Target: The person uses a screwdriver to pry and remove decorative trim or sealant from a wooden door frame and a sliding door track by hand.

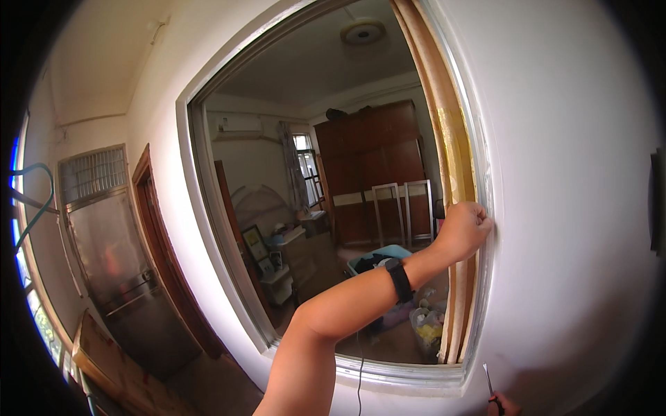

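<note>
My left hand [466, 229] is raised against the right side of the metal window frame [483, 170]. Its fingers are closed and pinched near the edge where frame and white wall meet; whatever they hold, if anything, is hidden. A black watch [399, 280] is strapped round that wrist, and the forearm crosses the window opening. Low at the right, my right hand [510, 405] is partly cut off by the lower edge. It grips a slim tool [489, 380] with a thin metal shaft pointing up and a dark handle. A tan and yellow curtain [451, 132] hangs just inside the frame.
Through the window are a brown wardrobe [371, 163], pale frames leaning on it, and a light-blue tub [392, 251] of clothes. A dark cord [360, 378] hangs below the sill. At the left stand a metal door [111, 256] and a brown panel [114, 360].
</note>
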Motion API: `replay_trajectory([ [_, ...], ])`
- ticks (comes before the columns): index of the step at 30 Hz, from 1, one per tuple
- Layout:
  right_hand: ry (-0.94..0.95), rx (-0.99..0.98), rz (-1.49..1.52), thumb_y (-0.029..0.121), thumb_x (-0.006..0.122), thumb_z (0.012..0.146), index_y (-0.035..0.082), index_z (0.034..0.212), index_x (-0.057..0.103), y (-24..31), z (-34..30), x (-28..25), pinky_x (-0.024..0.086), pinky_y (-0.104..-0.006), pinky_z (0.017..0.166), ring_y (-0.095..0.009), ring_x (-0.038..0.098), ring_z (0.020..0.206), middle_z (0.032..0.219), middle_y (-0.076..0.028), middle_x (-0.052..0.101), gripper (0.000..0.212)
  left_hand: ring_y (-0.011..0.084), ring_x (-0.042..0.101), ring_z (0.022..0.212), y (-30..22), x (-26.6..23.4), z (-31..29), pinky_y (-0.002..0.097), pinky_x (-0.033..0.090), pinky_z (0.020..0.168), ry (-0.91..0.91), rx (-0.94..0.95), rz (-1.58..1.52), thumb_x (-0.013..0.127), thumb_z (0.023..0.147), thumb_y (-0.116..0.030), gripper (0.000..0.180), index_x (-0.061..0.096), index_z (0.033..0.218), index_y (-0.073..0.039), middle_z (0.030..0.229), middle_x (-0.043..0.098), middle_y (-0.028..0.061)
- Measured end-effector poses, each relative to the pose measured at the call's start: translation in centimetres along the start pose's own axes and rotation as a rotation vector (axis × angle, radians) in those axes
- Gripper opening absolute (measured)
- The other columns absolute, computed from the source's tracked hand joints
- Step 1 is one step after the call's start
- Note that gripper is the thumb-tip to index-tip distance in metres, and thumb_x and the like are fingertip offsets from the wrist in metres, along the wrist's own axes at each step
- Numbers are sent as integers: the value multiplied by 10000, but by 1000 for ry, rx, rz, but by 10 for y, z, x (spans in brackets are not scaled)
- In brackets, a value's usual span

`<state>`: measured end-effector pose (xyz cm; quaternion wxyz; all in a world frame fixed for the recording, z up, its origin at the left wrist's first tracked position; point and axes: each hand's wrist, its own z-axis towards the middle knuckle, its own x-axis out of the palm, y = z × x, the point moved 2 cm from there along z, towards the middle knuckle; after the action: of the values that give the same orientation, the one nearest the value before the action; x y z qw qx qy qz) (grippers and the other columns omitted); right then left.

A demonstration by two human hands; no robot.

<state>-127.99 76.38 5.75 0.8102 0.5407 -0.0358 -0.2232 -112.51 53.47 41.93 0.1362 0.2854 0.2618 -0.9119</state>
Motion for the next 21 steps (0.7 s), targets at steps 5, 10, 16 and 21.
replay_trajectory([
  [5,-14,-129,-77,144,601,984,-52,1173,662,34,23,-2,446,-343,583,-146,507,638,728,-101,579,278,129,587,575,-2,5,5,306,484,545,-2,42,53,645,888,-112,185,678,810,53,631,633,93],
  [10,-13,129,27,79,597,940,-25,1103,660,33,-2,0,460,-308,632,-168,584,690,832,-109,645,203,21,499,521,22,-11,0,209,392,463,32,-60,-99,718,926,-134,180,726,884,41,639,624,-8],
  [16,-111,227,128,33,607,909,-16,1016,663,23,-9,-2,404,-228,526,-51,524,583,711,5,571,130,-17,359,532,2,1,2,208,262,452,76,-86,-59,661,947,-85,232,652,741,22,595,514,-73],
  [21,-80,117,37,33,613,894,-19,1010,669,27,-9,-9,406,-240,525,-58,543,586,704,-13,576,139,-19,320,498,10,-10,0,206,220,439,199,-185,-331,616,956,-39,124,646,864,40,612,454,-96],
])
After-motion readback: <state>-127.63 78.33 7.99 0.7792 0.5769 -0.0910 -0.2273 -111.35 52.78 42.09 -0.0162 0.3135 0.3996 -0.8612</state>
